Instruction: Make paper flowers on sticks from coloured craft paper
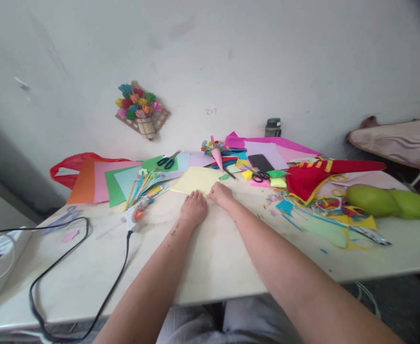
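a sheet of pale yellow paper (pixel 197 179) lies on the white bench (pixel 220 258), straight in front of the person, with both hands at its near edge. the left hand (pixel 194 209) is palm down, its fingers laid out close together and touching the near edge of the paper; its grip is not closed around anything. the right hand (pixel 220 195) is curled at the near right part of the sheet, just beside the left, and i cannot tell whether its grip pinches the paper or only presses on it. left of the hands, a white glue gun (pixel 129 218) rests near a bunch of coloured paper strips (pixel 141 184), its black cord (pixel 127 253) looping toward the bench's near edge. beyond the strips, black-handled scissors (pixel 173 157) lie on coloured sheets, and an orange sheet (pixel 83 180) lies farther left, near a red bag (pixel 60 173). behind the yellow paper is a pink cone (pixel 217 158) with colourful bits at its top. to the right, a dark phone (pixel 261 163) lies on lilac paper (pixel 279 154), with a second pair of scissors just in front of it. farther right are a red cloth (pixel 305 180) with yellow trim, loose scraps and two rounded green things (pixel 371 199).
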`<state>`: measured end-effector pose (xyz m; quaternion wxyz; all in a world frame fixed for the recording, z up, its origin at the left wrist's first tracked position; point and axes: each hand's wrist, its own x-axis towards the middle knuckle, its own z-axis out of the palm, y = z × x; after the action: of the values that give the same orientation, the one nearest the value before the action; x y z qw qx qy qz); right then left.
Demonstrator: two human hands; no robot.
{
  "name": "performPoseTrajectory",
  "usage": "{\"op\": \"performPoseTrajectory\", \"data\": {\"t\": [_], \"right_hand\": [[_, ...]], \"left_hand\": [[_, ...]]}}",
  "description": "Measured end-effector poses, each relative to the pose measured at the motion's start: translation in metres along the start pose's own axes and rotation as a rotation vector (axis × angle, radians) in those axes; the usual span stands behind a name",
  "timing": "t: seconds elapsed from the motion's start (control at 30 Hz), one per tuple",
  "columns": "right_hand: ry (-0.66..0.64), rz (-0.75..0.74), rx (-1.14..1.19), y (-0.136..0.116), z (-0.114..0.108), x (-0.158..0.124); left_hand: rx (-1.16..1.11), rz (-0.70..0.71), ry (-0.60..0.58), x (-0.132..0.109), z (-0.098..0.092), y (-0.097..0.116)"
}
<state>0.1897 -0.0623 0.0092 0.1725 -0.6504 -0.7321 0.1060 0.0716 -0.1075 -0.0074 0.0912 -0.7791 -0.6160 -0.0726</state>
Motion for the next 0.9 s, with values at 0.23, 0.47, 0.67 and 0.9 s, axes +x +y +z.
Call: {"op": "performPoseTrajectory", "data": {"t": [0.23, 0.47, 0.67, 0.9], "right_hand": [[-0.012, -0.019, -0.025, 0.001, 0.003, 0.004], [-0.049, 0.028, 0.032, 0.004, -0.007, -0.002], [-0.079, 0.026, 0.014, 0.002, -0.011, -0.002], [-0.16, 0.053, 0.003, 0.006, -0.02, -0.003]], "left_hand": [[-0.005, 0.009, -0.006, 0.0, -0.001, -0.002], [0.013, 0.019, 0.008, 0.0, -0.001, -0.001], [0.026, 0.018, 0.01, -0.001, -0.002, 0.0], [0.033, 0.036, 0.012, -0.001, -0.002, -0.001]]}}
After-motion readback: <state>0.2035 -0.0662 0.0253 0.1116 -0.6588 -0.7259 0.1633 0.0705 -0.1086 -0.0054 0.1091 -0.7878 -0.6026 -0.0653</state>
